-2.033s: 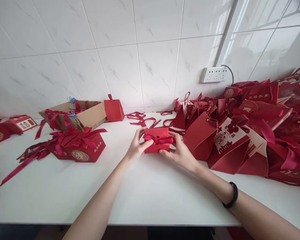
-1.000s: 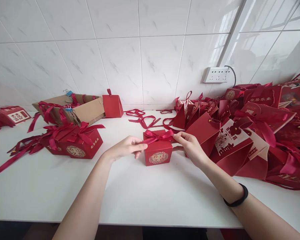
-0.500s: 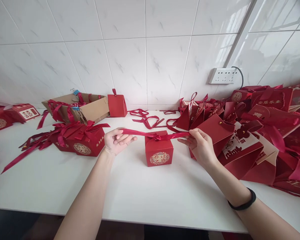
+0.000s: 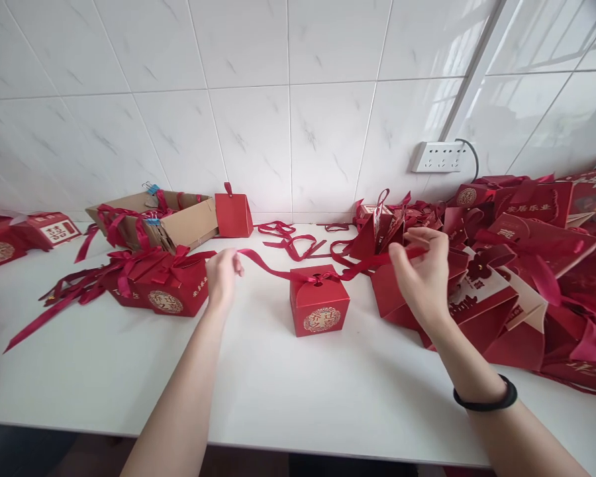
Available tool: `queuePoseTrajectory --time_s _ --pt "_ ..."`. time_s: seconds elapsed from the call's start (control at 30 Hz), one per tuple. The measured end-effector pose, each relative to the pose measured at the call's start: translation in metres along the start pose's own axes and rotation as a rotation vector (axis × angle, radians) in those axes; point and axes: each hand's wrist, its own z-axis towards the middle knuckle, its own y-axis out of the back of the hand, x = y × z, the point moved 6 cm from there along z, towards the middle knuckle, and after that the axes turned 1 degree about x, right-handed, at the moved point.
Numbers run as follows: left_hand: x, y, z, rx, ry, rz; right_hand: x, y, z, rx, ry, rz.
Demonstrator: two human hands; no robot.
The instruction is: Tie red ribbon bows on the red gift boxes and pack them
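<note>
A small red gift box [image 4: 322,311] with a gold round emblem stands on the table in front of me. A dark red ribbon [image 4: 273,268] passes through the holes in its top, both sides sagging slightly. My left hand [image 4: 222,278] is closed, pinching the ribbon's left end, beside a finished-looking red box [image 4: 169,291] with a bow. My right hand [image 4: 427,278] is at the ribbon's right side, thumb and fingers spread apart. The ribbon runs behind its thumb and shows in the gap; no firm grip on it is visible.
A cardboard tray [image 4: 189,222] with ribbons and blue clips stands at the back left, beside a red tent-shaped box [image 4: 233,215]. Loose ribbons [image 4: 298,246] lie near the wall. Red boxes and bags [image 4: 531,265] are heaped at right, below a power strip [image 4: 440,157].
The ribbon was stretched taut over the box and has slackened. My right hand has moved right and its fingers have parted. My left hand has turned and shifted slightly left.
</note>
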Motion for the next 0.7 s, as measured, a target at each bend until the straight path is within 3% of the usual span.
queuePoseTrajectory --time_s 0.07,0.13,0.2,0.27,0.33,0.43,0.57,0.7 --pt "-0.014 0.002 -0.005 -0.111 -0.206 0.257 0.017 -0.006 -0.001 0.038 0.197 -0.245" --pt "-0.030 -0.007 -0.017 -0.115 -0.472 0.451 0.024 -0.021 -0.005 0.201 0.268 -0.324" --pt "-0.033 -0.027 -0.028 0.111 -0.578 0.515 0.019 -0.040 -0.010 0.446 0.168 -0.270" --pt "-0.021 -0.051 -0.038 0.473 -0.472 0.503 0.004 -0.058 -0.020 0.701 -0.061 -0.154" --pt "-0.006 -0.065 -0.047 0.686 -0.328 0.511 -0.011 -0.071 -0.032 0.865 -0.293 -0.024" --pt "0.006 -0.064 -0.046 0.660 -0.206 0.535 -0.021 -0.077 -0.043 0.931 -0.449 0.069" --pt "0.017 -0.056 -0.041 0.678 -0.056 0.536 -0.025 -0.079 -0.051 0.983 -0.504 0.062" --pt "0.020 -0.053 -0.039 0.697 -0.006 0.556 -0.018 -0.082 -0.062 1.111 -0.503 0.203"
